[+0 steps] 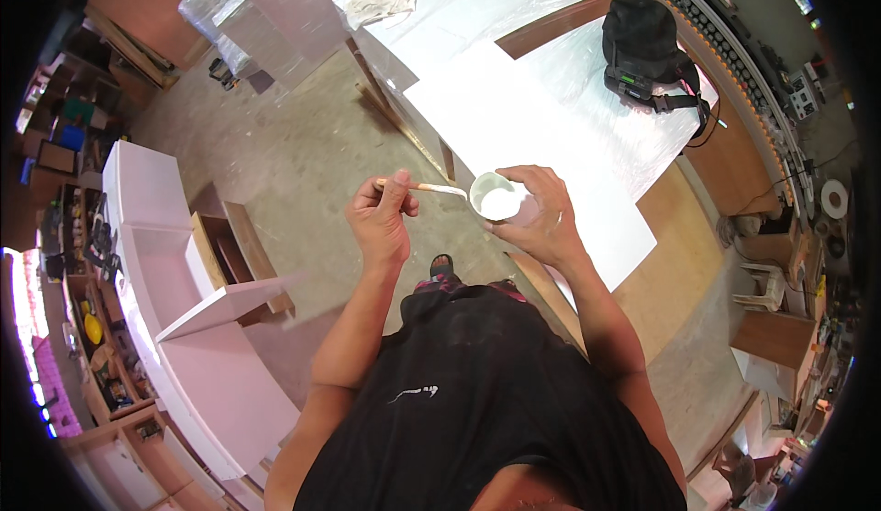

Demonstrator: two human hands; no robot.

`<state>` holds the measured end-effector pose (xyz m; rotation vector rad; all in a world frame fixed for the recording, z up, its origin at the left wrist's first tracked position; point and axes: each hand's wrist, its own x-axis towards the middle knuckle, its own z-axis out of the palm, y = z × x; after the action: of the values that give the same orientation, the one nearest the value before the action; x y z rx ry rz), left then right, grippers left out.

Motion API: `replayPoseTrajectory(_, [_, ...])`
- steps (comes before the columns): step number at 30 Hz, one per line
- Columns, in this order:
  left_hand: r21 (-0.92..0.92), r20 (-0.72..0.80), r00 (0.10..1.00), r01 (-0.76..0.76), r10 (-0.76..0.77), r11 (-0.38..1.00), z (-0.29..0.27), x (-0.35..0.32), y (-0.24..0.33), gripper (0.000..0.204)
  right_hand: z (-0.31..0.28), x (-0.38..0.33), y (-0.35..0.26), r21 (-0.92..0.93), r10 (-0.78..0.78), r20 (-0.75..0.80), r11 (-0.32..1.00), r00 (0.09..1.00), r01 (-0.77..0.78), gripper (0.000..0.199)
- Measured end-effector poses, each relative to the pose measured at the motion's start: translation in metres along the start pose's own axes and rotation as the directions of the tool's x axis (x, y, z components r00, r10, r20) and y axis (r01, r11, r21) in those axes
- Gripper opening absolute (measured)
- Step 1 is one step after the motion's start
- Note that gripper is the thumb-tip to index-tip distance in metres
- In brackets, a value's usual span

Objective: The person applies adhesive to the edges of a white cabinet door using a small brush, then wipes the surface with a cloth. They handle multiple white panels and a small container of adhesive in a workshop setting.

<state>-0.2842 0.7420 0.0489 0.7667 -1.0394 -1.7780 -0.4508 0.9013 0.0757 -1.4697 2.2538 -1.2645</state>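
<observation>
Left hand (pixel 379 219): raised in front of the chest, fingers curled shut around the end of a thin wooden stick (pixel 431 187); the grip is closed tight, thumb on top.
Stick: runs level from the left fist across to the right, its far end dipping over the rim of the cup.
Right hand (pixel 540 215): cups a small white cup (pixel 496 199) from the right side and beneath, fingers wrapped part way round its wall; the grip is closed on the cup, not clenched.
Cup: held in the air between the two hands, mouth up, with a white liquid or paste inside; it hangs just above the near edge of the white panel.
White panel (pixel 514 116): a large flat board lying on the counter (pixel 679 227) ahead of the person, its brown wooden top showing at the right.
Black bag (pixel 642 43): sits farther back on clear plastic sheeting, well apart from the hands.
Rag (pixel 381 2): a crumpled pale cloth on the far white surface.
White cabinet parts (pixel 165 272): stand on the concrete floor (pixel 294 144) to the person's left.
White plastic chair (pixel 762 283): at the right, beyond the counter.
</observation>
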Motion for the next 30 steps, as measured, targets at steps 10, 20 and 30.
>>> replayPoseTrajectory(10, [-0.040,0.071,0.996,0.050,-0.047,0.998,-0.005,0.016,0.000,0.013,0.017,0.014,-0.005,0.008,-0.004,-0.010,1.000,1.000,0.004,0.059])
replayPoseTrajectory(20, [-0.052,0.160,0.980,0.128,-0.119,0.990,-0.011,0.041,-0.002,0.018,0.029,0.020,-0.014,0.005,0.083,-0.043,0.997,0.996,-0.083,0.060])
replayPoseTrajectory(30, [0.001,0.222,0.973,0.061,-0.060,0.998,-0.026,0.066,0.002,0.021,0.045,0.033,-0.025,-0.032,0.093,-0.026,0.995,0.995,-0.094,0.058])
